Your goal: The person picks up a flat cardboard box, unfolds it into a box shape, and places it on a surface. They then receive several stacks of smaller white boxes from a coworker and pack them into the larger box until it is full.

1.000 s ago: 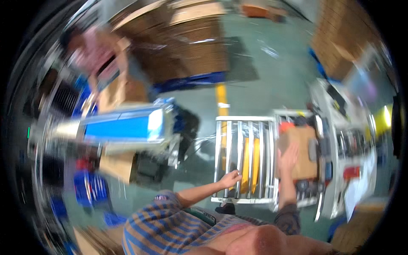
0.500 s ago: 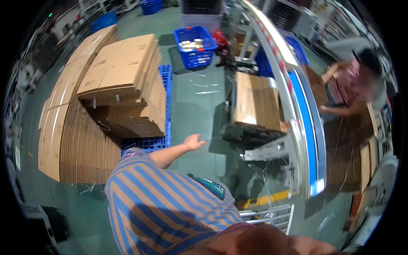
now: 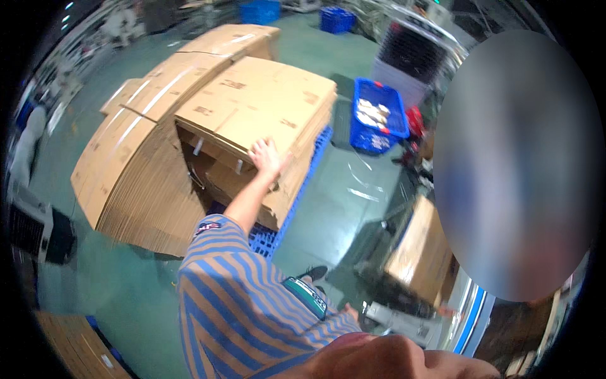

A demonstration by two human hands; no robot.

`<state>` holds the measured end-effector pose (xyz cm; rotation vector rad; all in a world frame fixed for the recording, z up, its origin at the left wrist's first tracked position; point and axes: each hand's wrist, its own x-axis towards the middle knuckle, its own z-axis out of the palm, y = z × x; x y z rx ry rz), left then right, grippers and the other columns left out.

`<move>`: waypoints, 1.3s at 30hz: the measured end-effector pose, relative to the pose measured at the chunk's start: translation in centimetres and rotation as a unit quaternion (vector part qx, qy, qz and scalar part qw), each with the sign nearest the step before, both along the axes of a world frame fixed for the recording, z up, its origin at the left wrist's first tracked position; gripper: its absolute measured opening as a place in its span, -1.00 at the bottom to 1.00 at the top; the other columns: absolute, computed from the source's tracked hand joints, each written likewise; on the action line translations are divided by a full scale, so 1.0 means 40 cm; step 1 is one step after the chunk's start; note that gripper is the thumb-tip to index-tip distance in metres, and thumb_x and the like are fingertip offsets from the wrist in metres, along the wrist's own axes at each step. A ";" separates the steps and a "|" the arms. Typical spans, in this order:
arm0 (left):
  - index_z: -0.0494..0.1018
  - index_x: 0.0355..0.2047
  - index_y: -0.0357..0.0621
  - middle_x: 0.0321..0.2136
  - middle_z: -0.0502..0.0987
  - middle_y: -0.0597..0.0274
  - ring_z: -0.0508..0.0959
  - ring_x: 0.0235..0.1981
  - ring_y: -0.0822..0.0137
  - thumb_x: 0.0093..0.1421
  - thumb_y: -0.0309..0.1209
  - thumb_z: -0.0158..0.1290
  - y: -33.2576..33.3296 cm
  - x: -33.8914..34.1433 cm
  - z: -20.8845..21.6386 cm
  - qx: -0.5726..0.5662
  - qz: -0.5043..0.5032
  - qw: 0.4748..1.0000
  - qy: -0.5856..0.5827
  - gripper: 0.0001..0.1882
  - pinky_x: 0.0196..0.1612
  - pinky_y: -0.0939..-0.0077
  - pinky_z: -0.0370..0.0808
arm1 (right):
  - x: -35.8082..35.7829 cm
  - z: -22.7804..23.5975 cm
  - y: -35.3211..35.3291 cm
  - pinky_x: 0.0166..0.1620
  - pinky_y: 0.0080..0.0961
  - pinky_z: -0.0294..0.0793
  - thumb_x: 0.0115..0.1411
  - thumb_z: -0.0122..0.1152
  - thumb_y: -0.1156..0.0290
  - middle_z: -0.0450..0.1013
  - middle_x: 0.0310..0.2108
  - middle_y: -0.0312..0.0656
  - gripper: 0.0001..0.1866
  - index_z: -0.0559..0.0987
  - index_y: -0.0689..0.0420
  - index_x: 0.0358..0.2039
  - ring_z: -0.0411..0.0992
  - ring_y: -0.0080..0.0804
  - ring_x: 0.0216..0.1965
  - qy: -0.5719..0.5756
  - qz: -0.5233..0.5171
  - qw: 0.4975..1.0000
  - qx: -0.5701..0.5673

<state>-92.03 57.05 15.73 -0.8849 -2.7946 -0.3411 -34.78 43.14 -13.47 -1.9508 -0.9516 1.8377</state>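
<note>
While your left hand (image 3: 268, 158) rests at its edge, the flattened-carton stack (image 3: 252, 101) could slip

Where your left arm stretches out, its fingers lie partly spread over the near edge of the top cardboard sheets; whether they pinch a sheet or merely touch it, you cannot tell from this view. Only a sliver of your right hand (image 3: 351, 311) shows beyond your striped shirt (image 3: 252, 284), well apart from the stack, and its fingers are too hidden to read.

The stack sits on a blue plastic pallet (image 3: 264, 243), beside a longer row of strapped cartons (image 3: 142, 180) on your left. Beneath the upper sheets, the near side opens into a dark, uneven gap with ragged, bent cardboard (image 3: 230, 180). Because that edge seems poorly backed, pressing hard there could fold it or send several sheets sliding together. A pull with the left hand alone could twist a wide sheet, since nothing of yours steadies its far corner, and raw cardboard edges could cut bare fingers.

Watch your footing too: pale strips (image 3: 363, 194), perhaps plastic, lie on the green floor (image 3: 328, 221) between the pallet and the blue basket (image 3: 360, 136), and could slide underfoot if you step there.
</note>
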 end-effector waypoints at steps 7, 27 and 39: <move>0.30 0.01 -0.05 -0.14 0.35 0.07 0.32 -0.06 0.07 0.04 -0.16 0.10 0.054 0.019 -0.006 0.023 -0.017 1.000 0.007 -0.47 0.00 0.08 0.22 | -0.149 -0.029 0.364 -0.67 -0.43 0.20 0.15 0.13 0.15 0.36 -0.65 -0.26 -0.69 0.41 0.13 -0.52 0.31 -0.46 -0.68 0.022 0.119 0.991 -0.058; 0.45 -0.45 0.03 -0.52 0.43 0.36 0.45 -0.39 0.30 -0.29 -0.51 0.10 0.773 -0.305 0.532 0.203 -0.331 0.847 0.363 -0.71 -0.28 0.37 0.32 | -0.515 0.147 1.028 -0.10 -0.39 0.41 0.12 0.11 0.03 0.52 -0.28 -0.05 -0.55 0.55 0.17 -0.19 0.48 -0.21 -0.17 -0.091 0.083 0.974 0.190; 0.51 -0.48 -0.15 -0.66 0.45 0.20 0.42 -0.62 0.22 -0.23 -0.16 0.34 1.226 0.500 0.480 0.419 -0.763 0.474 -0.133 -0.61 -0.50 0.43 0.31 | -0.376 1.055 1.127 -0.25 -0.38 0.44 -0.15 0.46 0.29 0.51 -0.43 -0.15 -0.58 0.50 0.21 -0.33 0.47 -0.27 -0.39 -0.269 -0.283 0.739 0.550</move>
